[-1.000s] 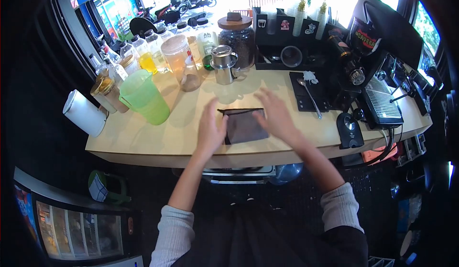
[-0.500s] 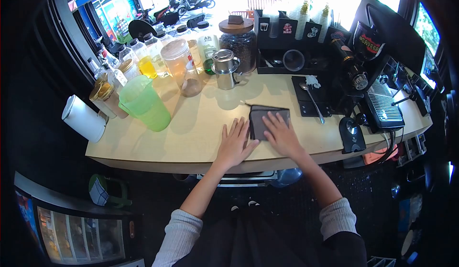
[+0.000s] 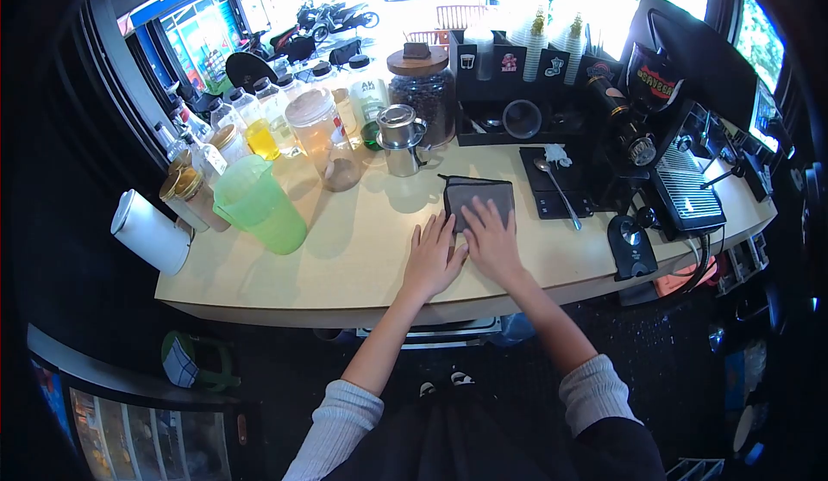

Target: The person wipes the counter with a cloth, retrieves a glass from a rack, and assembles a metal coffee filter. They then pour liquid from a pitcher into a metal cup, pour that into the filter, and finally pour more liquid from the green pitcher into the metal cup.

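Observation:
A folded dark grey cloth (image 3: 466, 190) with a black edge lies flat on the light wooden counter (image 3: 345, 261). My right hand (image 3: 492, 244) rests on it, fingers spread over its lower part. Just to the left, my left hand (image 3: 431, 261) lies flat on the counter with its fingers stretched, the fingertips by the cloth's left edge. The two thumbs are close together. Neither hand grips anything.
On the left stand a green pitcher (image 3: 259, 209), a white container (image 3: 151, 231) and several bottles. Behind the cloth are a metal drip filter (image 3: 402, 140) and a jar of dark beans (image 3: 423, 102). A spoon (image 3: 559, 192) lies on a black scale (image 3: 539, 198), beside a coffee machine (image 3: 686, 192).
My right hand has shifted left and slightly down on the cloth, closer to my left hand. The whole view has also tilted a little.

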Demonstrator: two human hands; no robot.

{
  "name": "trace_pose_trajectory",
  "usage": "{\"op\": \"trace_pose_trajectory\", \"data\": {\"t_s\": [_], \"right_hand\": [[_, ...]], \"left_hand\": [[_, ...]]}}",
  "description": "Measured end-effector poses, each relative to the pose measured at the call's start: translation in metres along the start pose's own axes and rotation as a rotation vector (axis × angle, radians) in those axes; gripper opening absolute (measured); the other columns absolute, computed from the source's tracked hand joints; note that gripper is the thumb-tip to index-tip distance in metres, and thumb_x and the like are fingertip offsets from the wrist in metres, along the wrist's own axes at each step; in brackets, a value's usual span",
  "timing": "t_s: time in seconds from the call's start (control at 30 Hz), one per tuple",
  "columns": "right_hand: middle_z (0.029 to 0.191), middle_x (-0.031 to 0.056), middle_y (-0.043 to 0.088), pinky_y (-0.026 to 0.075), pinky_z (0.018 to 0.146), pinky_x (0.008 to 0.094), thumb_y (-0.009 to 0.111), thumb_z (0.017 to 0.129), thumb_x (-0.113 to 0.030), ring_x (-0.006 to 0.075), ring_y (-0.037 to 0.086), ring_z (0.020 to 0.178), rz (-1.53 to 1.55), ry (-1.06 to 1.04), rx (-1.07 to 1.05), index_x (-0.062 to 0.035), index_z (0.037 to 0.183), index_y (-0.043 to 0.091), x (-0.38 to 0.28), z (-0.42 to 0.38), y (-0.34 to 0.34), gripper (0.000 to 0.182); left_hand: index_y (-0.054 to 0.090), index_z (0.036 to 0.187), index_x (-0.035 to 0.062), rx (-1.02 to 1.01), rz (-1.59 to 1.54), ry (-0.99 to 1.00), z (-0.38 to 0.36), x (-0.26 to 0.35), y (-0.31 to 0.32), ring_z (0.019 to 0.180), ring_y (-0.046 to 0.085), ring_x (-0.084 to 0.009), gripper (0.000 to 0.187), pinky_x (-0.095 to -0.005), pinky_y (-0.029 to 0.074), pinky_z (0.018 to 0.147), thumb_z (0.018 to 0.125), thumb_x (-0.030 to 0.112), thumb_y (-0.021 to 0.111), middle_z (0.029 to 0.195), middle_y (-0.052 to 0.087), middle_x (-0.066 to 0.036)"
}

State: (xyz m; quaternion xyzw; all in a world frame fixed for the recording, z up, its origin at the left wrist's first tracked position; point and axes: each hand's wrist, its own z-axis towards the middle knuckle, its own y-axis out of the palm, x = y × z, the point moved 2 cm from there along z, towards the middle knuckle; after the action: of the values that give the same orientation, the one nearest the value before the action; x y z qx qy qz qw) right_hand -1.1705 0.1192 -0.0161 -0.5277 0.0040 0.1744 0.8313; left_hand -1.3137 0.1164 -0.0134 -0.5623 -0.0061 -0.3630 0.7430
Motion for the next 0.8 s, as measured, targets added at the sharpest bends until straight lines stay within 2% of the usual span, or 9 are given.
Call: {"op": "trace_pose_trajectory", "data": {"t_s": [0.37, 0.43, 0.47, 0.53, 0.57, 0.6, 0.7, 0.77, 0.8], "right_hand": [[0.136, 0.0127, 0.040, 0.017, 0.103, 0.0589, 0.044, 0.090, -0.032, 0.0316, 0.032, 0.129, 0.067, 0.030, -0.031, -0.0094, 0.127, 0.047, -0.001, -0.002, -0.001, 0.044], [0.132, 0.0150, 0.043, 0.021, 0.103, 0.0564, 0.050, 0.088, -0.027, 0.0331, 0.037, 0.124, 0.204, 0.036, 0.061, -0.0078, 0.121, 0.050, 0.001, -0.006, -0.005, 0.039], [0.132, 0.0150, 0.043, 0.021, 0.103, 0.0564, 0.050, 0.088, -0.027, 0.0331, 0.037, 0.124, 0.203, 0.051, 0.058, -0.0078, 0.121, 0.050, 0.003, -0.013, -0.006, 0.039], [0.125, 0.0157, 0.048, 0.031, 0.100, 0.0486, 0.058, 0.083, -0.017, 0.0339, 0.045, 0.117, 0.494, 0.049, 0.185, -0.0047, 0.107, 0.057, 0.004, -0.023, -0.026, 0.027], [0.125, 0.0157, 0.048, 0.031, 0.100, 0.0486, 0.058, 0.083, -0.017, 0.0339, 0.045, 0.117, 0.485, 0.066, 0.196, -0.0047, 0.107, 0.057, 0.005, -0.033, -0.034, 0.027], [0.122, 0.0156, 0.050, 0.036, 0.095, 0.0442, 0.060, 0.081, -0.012, 0.0331, 0.049, 0.111, 0.522, 0.064, 0.257, -0.0032, 0.099, 0.058, 0.004, -0.049, -0.044, 0.021], [0.110, 0.0161, 0.056, 0.046, 0.080, 0.0338, 0.063, 0.076, -0.002, 0.0305, 0.057, 0.097, 0.552, 0.167, 0.382, 0.0004, 0.079, 0.060, -0.001, -0.104, -0.072, 0.005], [0.097, 0.0160, 0.059, 0.047, 0.074, 0.0321, 0.064, 0.076, -0.002, 0.0290, 0.059, 0.086, 0.494, 0.272, 0.474, 0.0020, 0.072, 0.056, 0.006, -0.147, -0.074, 0.010], [0.090, 0.0151, 0.059, 0.046, 0.071, 0.0320, 0.064, 0.076, -0.002, 0.0285, 0.059, 0.081, 0.498, 0.371, 0.481, 0.0025, 0.070, 0.053, 0.012, -0.172, -0.072, 0.013]], "left_hand": [[0.042, 0.127, -0.0021, 0.059, 0.003, 0.036, 0.000, 0.001, -0.002, 0.127, 0.034, -0.0333, 0.052, -0.0499, 0.021, 0.105, 0.084, 0.027, 0.050, 0.134, 0.039, -0.020], [0.042, 0.127, -0.0003, 0.162, -0.168, 0.070, -0.004, 0.005, -0.012, 0.122, 0.040, -0.0329, 0.050, -0.0418, 0.029, 0.103, 0.082, 0.016, 0.056, 0.128, 0.044, -0.020], [0.042, 0.127, -0.0003, 0.148, -0.174, 0.074, -0.011, 0.008, -0.015, 0.122, 0.040, -0.0329, 0.050, -0.0418, 0.029, 0.103, 0.082, 0.016, 0.056, 0.128, 0.044, -0.020], [0.044, 0.126, -0.0001, 0.232, -0.458, 0.124, -0.021, 0.010, -0.025, 0.118, 0.044, -0.0319, 0.047, -0.0369, 0.035, 0.099, 0.081, 0.009, 0.057, 0.125, 0.046, -0.019], [0.048, 0.121, -0.0006, 0.254, -0.488, 0.135, -0.032, 0.013, -0.030, 0.116, 0.047, -0.0311, 0.041, -0.0363, 0.036, 0.097, 0.082, 0.007, 0.057, 0.122, 0.050, -0.019], [0.048, 0.121, -0.0006, 0.241, -0.497, 0.151, -0.043, 0.014, -0.032, 0.116, 0.047, -0.0311, 0.041, -0.0363, 0.036, 0.097, 0.082, 0.007, 0.057, 0.122, 0.050, -0.019], [0.057, 0.102, -0.0005, 0.279, -0.556, 0.173, -0.086, 0.013, -0.035, 0.100, 0.056, -0.0311, 0.023, -0.0367, 0.044, 0.087, 0.080, 0.006, 0.059, 0.104, 0.059, -0.016], [0.058, 0.084, -0.0002, 0.297, -0.607, 0.200, -0.115, 0.009, -0.026, 0.083, 0.060, -0.0286, 0.006, -0.0345, 0.047, 0.075, 0.079, 0.003, 0.060, 0.087, 0.062, -0.013], [0.057, 0.075, 0.0003, 0.299, -0.636, 0.219, -0.132, 0.002, -0.013, 0.075, 0.061, -0.0271, 0.005, -0.0337, 0.048, 0.069, 0.079, 0.003, 0.060, 0.080, 0.063, -0.012]]}}
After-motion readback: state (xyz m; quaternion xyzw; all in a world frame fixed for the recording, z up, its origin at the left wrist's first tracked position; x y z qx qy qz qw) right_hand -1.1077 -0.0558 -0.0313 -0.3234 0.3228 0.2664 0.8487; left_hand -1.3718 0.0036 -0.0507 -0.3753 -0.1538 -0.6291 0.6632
